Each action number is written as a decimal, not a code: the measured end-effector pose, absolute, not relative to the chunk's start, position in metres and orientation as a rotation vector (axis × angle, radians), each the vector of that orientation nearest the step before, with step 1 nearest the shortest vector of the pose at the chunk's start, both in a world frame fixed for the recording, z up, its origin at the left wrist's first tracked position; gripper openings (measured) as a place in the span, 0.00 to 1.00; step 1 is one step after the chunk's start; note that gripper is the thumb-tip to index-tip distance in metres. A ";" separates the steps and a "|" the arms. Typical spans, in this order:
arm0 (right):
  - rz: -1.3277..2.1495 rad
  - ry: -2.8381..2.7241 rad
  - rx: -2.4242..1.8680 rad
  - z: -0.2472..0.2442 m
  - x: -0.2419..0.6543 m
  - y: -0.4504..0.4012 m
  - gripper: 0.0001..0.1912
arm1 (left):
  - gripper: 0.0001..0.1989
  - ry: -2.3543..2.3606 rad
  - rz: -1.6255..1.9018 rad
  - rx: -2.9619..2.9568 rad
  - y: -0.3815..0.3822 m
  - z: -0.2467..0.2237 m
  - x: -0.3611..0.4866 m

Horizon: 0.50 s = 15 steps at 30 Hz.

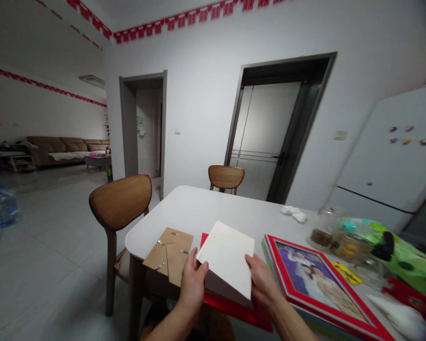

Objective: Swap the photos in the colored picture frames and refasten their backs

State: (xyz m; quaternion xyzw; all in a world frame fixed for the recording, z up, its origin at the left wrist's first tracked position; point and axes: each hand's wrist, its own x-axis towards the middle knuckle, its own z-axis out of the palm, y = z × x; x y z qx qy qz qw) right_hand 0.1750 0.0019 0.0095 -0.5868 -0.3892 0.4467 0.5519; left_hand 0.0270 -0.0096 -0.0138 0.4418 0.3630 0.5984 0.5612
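Observation:
Both my hands hold a white rectangular sheet [229,255] tilted above the front edge of the white table. My left hand [192,279] grips its left edge, thumb on top. On the right edge, my right hand [262,282] has its fingers closed. A red flat object [234,310] lies under the sheet, mostly covered by it. Left of my left hand rests a brown backing board [179,255] with metal clips and a folding stand. To the right, a red-framed photo [319,279] lies on top of other flat items.
The white table [195,206] carries crumpled tissue [294,213], glass jars [323,227], a yellow item [347,273] and a green bag [408,260] along its right side. Wooden chairs stand at the left [122,201] and far side [226,176]. A white fridge [394,151] is at right.

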 end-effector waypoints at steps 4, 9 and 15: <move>0.984 -1.163 -1.618 0.007 0.207 0.009 0.21 | 0.26 1.179 1.211 1.438 -0.004 -0.021 0.010; 0.928 -1.247 -1.696 -0.009 0.213 0.020 0.21 | 0.27 1.317 0.983 1.923 -0.017 -0.030 0.013; 0.786 -1.340 -1.765 -0.017 0.200 0.028 0.22 | 0.26 1.262 0.983 2.144 -0.019 -0.047 0.014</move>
